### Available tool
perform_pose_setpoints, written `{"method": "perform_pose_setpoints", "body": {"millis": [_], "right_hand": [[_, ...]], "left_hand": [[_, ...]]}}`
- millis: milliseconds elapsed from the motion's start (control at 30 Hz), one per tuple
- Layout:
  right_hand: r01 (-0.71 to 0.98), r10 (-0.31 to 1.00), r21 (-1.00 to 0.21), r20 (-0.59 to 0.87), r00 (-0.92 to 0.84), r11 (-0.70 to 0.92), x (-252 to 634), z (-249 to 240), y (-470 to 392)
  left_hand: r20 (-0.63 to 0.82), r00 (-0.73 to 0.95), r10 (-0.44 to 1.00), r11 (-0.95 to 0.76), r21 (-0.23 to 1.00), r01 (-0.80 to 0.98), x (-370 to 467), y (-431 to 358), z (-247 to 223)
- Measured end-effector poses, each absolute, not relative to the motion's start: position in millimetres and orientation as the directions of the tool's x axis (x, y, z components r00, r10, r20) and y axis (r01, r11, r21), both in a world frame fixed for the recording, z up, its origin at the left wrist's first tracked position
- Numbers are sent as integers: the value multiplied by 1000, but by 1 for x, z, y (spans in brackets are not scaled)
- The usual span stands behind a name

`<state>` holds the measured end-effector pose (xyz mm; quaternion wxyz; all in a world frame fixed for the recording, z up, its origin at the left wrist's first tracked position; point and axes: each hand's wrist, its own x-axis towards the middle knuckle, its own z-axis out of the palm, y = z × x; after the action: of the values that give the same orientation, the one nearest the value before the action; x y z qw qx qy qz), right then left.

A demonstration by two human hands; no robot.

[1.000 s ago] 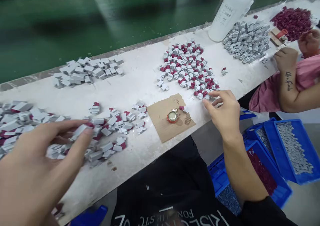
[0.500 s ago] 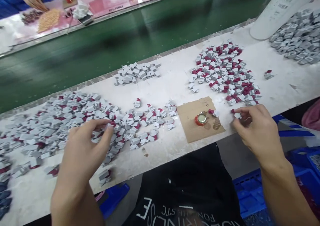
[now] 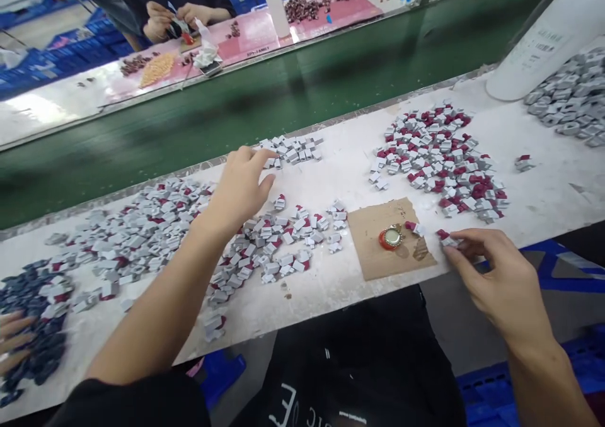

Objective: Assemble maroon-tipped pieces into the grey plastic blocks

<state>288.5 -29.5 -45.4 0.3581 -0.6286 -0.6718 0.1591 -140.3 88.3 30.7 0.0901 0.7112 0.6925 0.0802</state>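
My left hand point(image 3: 242, 184) reaches forward across the white bench, fingers apart, its fingertips at the near edge of a small pile of plain grey blocks point(image 3: 295, 150). It holds nothing that I can see. My right hand point(image 3: 491, 276) rests at the bench's front edge, thumb and forefinger pinched on one small grey-and-red piece point(image 3: 444, 238). That piece sits just right of a brown cardboard square point(image 3: 373, 250) carrying a red bottle cap point(image 3: 391, 237). A scatter of grey-and-red pieces point(image 3: 278, 250) lies between my arms.
A bigger heap of grey-and-red pieces point(image 3: 435, 156) lies right of centre, a wide spread point(image 3: 137, 232) at left, dark pieces point(image 3: 33, 313) far left with another person's fingers point(image 3: 12, 342). A white bottle point(image 3: 543, 36) and grey blocks point(image 3: 571, 99) stand far right. Green conveyor point(image 3: 236, 106) runs behind.
My left hand has left the near scatter and stretched forward to the small grey pile. My right hand stays by the cardboard, pinching a piece. The view has tilted up and left.
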Motion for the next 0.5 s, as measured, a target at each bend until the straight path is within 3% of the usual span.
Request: {"method": "perform_pose_setpoints", "body": {"millis": [267, 500], "right_hand": [[662, 961, -733, 268, 71, 156, 282, -48, -31], [534, 947, -839, 248, 203, 106, 268, -40, -40]], "left_hand": [[30, 373, 927, -372, 177, 911, -93, 171, -4], [87, 402, 912, -397, 443, 804, -77, 164, 11]]}}
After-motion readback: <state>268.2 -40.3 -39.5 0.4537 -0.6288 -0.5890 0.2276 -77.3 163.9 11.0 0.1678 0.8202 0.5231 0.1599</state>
